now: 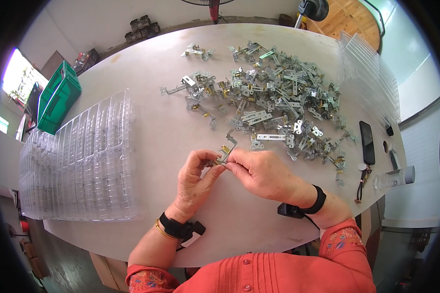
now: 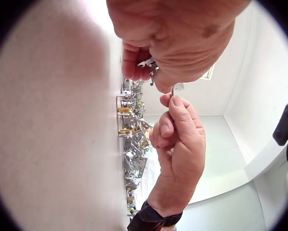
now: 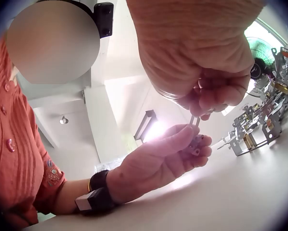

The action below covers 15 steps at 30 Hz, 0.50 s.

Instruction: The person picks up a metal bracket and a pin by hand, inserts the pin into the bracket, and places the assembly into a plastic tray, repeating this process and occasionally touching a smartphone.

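Close in front of the body, both hands meet at a small metal bracket (image 1: 231, 140) with a brass-coloured part. My left hand (image 1: 190, 185) pinches its lower end between thumb and curled fingers. From the other side my right hand (image 1: 266, 173) grips it with thumb and forefinger. In the right wrist view, a thin metal strip (image 3: 195, 120) runs between the two hands, and a silver part (image 3: 197, 144) shows in the left fingers. Fingers hide much of the held piece. Just beyond lies a heap of similar metal brackets (image 1: 288, 93), several with brass-coloured parts.
Clear plastic trays (image 1: 83, 161) are stacked at the left, with a green crate (image 1: 58, 100) behind them. More clear trays (image 1: 369, 73) stand at the far right. Along the right edge lie a phone (image 1: 367, 142), a keychain (image 1: 362, 183) and a clear bottle (image 1: 393, 177).
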{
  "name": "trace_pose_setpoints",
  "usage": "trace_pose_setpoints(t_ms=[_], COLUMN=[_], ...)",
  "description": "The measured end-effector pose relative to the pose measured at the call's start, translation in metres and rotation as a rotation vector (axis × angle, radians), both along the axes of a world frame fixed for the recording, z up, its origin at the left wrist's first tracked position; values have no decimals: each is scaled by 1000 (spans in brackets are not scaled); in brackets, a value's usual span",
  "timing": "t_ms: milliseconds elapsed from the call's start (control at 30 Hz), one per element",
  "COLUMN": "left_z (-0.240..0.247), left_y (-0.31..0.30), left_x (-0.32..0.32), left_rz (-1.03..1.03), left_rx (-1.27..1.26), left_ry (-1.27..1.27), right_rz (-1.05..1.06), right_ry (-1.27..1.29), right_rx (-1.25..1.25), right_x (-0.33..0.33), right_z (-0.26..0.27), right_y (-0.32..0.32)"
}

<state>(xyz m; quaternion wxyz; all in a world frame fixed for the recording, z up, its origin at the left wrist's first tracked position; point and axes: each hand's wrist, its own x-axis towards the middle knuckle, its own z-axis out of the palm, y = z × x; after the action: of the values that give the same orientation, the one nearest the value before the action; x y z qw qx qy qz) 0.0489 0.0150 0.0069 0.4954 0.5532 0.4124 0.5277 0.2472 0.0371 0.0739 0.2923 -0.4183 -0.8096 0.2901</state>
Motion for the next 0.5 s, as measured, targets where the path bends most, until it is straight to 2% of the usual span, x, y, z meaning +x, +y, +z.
trace_pose_setpoints(t_ms=[167,267,433,500], left_z=[0,0,4,9], left_y=[-1,-1,-1,0], left_x=[0,0,-1,0], left_rz=[2,-6,56,74], left_rx=[-34,-46,-111,-110], left_ry=[-12,-15,-56,-94], right_rz=[-41,55,-33,25], right_ry=[30,57,-2,-30], right_rx=[-79,-87,-170,-177], right_x=[0,1,3,4], right_z=[2,1,6,4], right_y=[3,1,1,0])
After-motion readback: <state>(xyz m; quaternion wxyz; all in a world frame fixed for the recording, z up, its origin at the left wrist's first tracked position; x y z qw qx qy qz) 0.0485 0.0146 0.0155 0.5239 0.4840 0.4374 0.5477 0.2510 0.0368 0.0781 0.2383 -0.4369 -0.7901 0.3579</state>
